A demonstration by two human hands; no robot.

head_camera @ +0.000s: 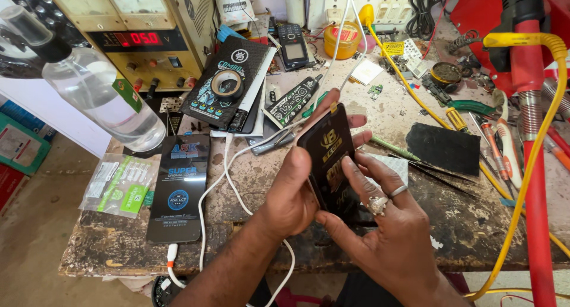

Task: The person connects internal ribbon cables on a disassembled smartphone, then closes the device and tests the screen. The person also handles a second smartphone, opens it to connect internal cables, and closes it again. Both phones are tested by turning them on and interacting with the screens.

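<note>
My left hand (291, 194) and right hand (380, 224) both pinch the edges of a flat, glossy black phone box (329, 158), tilted upright above the scarred wooden workbench (249, 182). A white cable (205, 209) loops just beside my left wrist.

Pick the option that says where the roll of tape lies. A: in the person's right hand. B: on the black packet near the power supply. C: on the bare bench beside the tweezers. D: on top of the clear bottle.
B: the roll of tape rests on the black packet just right of the power supply, while both hands hold a black phone display panel.
</note>
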